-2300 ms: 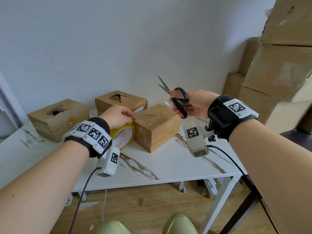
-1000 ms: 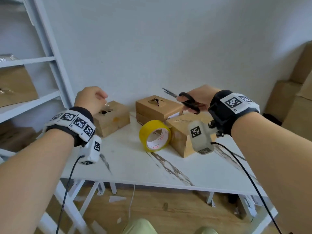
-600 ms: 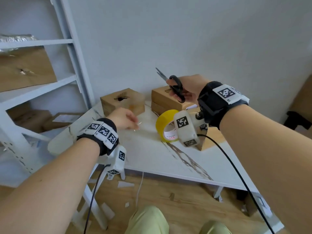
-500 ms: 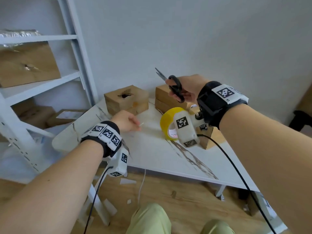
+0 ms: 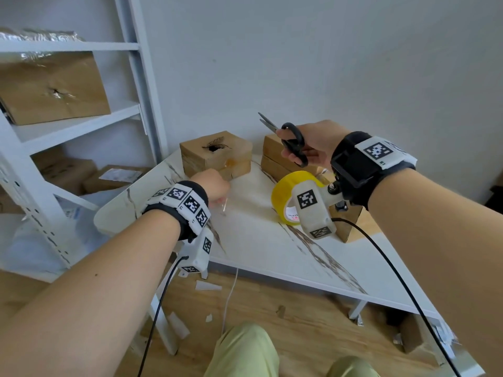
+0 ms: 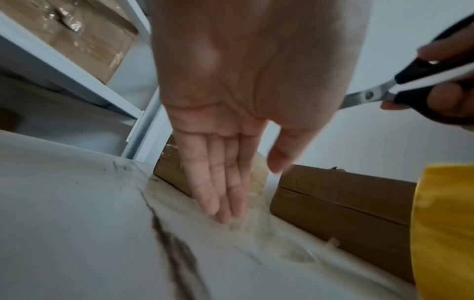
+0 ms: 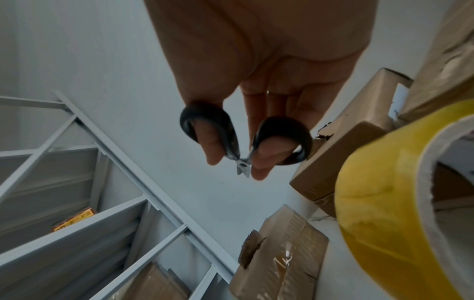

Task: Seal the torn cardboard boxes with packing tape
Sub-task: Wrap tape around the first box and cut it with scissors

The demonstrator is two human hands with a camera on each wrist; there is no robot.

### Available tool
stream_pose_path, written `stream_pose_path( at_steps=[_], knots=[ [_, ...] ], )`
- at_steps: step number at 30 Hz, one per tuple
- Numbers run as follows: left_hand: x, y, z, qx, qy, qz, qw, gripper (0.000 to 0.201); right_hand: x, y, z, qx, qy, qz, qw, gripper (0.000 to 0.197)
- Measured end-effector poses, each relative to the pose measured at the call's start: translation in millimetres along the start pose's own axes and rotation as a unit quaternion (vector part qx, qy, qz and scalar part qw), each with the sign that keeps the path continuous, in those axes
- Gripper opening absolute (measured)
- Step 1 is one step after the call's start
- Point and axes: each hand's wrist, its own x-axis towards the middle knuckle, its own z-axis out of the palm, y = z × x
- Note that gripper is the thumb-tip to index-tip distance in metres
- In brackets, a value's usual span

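Note:
My left hand is low over the white table, in front of a torn box with a ragged hole in its top. Its fingers are straight, and their tips touch a clear tape strip lying on the table. My right hand grips black-handled scissors, raised with the blades pointing up and left. In the right wrist view my thumb and fingers are through the scissors' loops. A yellow tape roll stands on edge below that hand.
A second torn box sits behind the roll, and another box lies to its right. A white metal shelf at the left holds a taped box. Paper scraps lie on the wooden floor.
My left hand came down from beside the shelf to the table with a clear tape strip, and its fingers straightened. The right hand kept the scissors raised. My view swung left.

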Motion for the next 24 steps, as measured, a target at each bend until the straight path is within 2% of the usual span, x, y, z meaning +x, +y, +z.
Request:
stream_pose_path(
  at_steps=[4, 6, 11, 15, 21, 22, 24],
  knots=[
    [1.1, -1.5, 1.7, 0.055, 0.021, -0.001, 0.998, 0.025, -0.6, 5.9, -5.7, 0.032, 0.025, -0.001, 0.999, 0.024],
    [3.6, -2.6, 1.8, 0.078, 0.007, -0.005, 0.997, 0.024, -0.5, 8.1, -8.2, 0.03, 0.029, 0.0, 0.999, 0.023],
    [3.3, -2.9, 3.1, 0.204, 0.026, 0.005, 0.979, 0.027, -1.1, 6.8, -12.5, 0.032, 0.028, 0.003, 0.999, 0.024],
    [5.9, -1.2, -0.5, 0.267, -0.066, -0.041, 0.961, 0.054, -2.0, 6.6, -16.1, 0.037, 0.025, 0.003, 0.999, 0.022],
    [-3.5, 10.4, -8.9, 0.265, -0.066, -0.01, 0.962, 0.056, -6.2, 10.9, -26.6, 0.048, 0.04, 0.01, 0.998, 0.02],
    [-6.1, 13.8, -10.7, 0.259, -0.042, 0.005, 0.965, 0.047, -7.8, 11.8, -29.4, 0.051, 0.042, 0.013, 0.998, 0.02],
    [-11.6, 22.0, -12.9, 0.238, 0.066, 0.056, 0.967, 0.023, -11.4, 14.7, -35.3, 0.046, 0.041, 0.018, 0.998, 0.019]
  ],
)
